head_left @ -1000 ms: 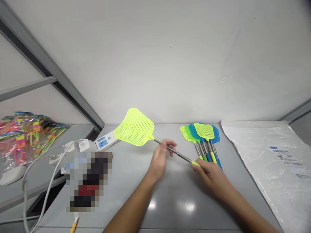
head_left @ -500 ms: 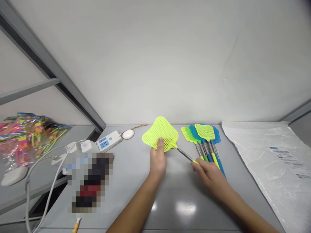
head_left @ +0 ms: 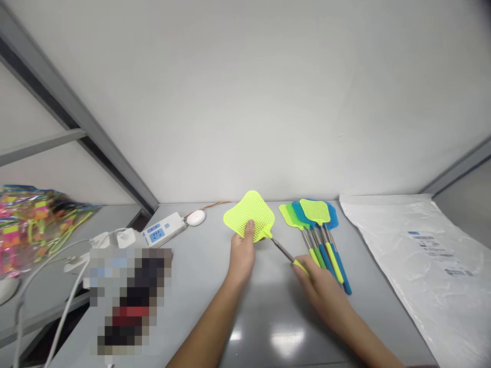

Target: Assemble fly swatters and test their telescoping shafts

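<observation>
A yellow-green fly swatter (head_left: 251, 209) with a perforated head and a metal shaft is held between both hands above the grey table. My left hand (head_left: 242, 255) is closed on its head, thumb on top and fingers underneath. Around the swatter's handle my right hand (head_left: 316, 286) is closed, hiding most of the grip. Just beyond that hand lies a pile of fly swatters (head_left: 315, 211) in yellow, green and blue, heads toward the wall and handles toward me.
At the right, a large white plastic mailing bag (head_left: 406, 255) with a label covers the table. A power strip (head_left: 164, 230), a round white device (head_left: 196, 217) and a blurred-out item (head_left: 134, 296) are on the left. Bagged colourful items (head_left: 38, 220) lie at far left.
Both hands keep their hold on the yellow-green swatter. My right hand has moved slightly down and left. The whole view has shifted a little, with the table things sliding left.
</observation>
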Action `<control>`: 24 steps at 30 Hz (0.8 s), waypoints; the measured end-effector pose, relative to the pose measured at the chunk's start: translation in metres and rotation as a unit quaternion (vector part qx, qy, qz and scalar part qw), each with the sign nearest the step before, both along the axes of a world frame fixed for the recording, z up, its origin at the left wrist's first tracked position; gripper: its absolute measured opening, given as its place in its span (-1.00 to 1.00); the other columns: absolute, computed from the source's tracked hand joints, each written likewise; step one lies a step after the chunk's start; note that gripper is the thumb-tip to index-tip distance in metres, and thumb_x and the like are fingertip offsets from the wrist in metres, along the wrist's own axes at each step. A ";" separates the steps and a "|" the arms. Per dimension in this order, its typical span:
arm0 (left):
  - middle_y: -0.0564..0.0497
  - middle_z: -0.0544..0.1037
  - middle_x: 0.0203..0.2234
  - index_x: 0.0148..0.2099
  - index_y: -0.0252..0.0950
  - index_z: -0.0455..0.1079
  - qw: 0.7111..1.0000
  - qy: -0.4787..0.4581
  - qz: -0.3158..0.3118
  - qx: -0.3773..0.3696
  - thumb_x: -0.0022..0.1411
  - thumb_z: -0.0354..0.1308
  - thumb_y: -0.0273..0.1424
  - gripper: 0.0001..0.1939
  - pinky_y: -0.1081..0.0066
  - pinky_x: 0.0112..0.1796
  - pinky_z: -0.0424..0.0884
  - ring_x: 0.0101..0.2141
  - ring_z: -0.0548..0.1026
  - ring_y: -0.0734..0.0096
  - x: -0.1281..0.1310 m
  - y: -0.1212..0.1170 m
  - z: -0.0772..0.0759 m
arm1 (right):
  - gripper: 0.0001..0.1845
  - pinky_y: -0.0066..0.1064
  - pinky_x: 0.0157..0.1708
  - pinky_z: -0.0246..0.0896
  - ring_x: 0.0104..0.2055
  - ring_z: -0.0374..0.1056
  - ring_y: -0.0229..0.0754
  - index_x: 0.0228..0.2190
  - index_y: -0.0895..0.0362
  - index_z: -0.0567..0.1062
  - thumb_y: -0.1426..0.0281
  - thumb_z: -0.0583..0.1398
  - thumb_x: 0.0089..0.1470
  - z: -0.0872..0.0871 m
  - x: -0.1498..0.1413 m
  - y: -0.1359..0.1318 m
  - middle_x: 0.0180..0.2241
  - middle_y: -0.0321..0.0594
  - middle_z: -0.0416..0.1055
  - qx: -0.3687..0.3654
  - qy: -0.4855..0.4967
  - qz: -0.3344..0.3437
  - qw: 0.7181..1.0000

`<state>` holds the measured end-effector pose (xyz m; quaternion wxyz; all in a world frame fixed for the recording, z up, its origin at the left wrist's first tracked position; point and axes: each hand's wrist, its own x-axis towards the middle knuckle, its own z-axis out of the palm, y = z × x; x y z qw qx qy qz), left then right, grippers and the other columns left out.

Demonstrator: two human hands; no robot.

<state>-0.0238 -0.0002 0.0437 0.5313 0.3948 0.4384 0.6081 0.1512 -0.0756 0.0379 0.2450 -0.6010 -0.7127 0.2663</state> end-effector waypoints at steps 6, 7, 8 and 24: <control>-0.09 0.56 -0.22 -0.06 -0.35 0.45 0.998 0.045 -0.017 -0.040 0.22 0.08 -0.05 -0.52 0.42 -0.32 0.39 -0.28 0.49 0.32 0.005 -0.001 0.002 | -0.70 -0.41 -0.45 0.17 -0.39 0.43 -0.13 -0.18 0.10 0.38 0.30 -0.09 0.29 -0.023 -0.005 -0.011 -0.42 -0.21 0.46 0.160 -0.103 -0.063 0.980; -0.09 0.56 -0.21 -0.05 -0.35 0.45 0.998 0.051 -0.015 -0.044 0.22 0.07 -0.04 -0.52 0.42 -0.32 0.39 -0.28 0.49 0.32 0.007 -0.001 0.001 | -0.69 -0.41 -0.44 0.18 -0.37 0.43 -0.13 -0.18 0.12 0.40 0.30 -0.09 0.29 -0.026 -0.005 -0.011 -0.41 -0.18 0.47 0.188 -0.118 -0.074 0.972; -0.09 0.55 -0.21 -0.06 -0.34 0.45 0.997 0.055 -0.011 -0.048 0.22 0.07 -0.04 -0.52 0.43 -0.33 0.38 -0.29 0.49 0.33 0.009 0.000 0.000 | -0.69 -0.41 -0.44 0.19 -0.36 0.44 -0.13 -0.17 0.13 0.41 0.31 -0.08 0.29 -0.030 -0.005 -0.011 -0.40 -0.17 0.47 0.210 -0.131 -0.083 0.965; -0.08 0.55 -0.27 -0.05 -0.34 0.32 0.980 0.078 -0.182 -0.015 0.24 0.07 -0.21 -0.66 0.40 -0.37 0.43 -0.54 0.45 0.53 0.088 0.041 -0.011 | -0.71 -0.25 -0.22 0.27 -0.19 0.31 -0.08 -0.06 0.16 0.32 0.43 -0.05 0.22 -0.023 0.029 0.018 -0.25 -0.10 0.32 0.197 -0.083 -0.184 0.959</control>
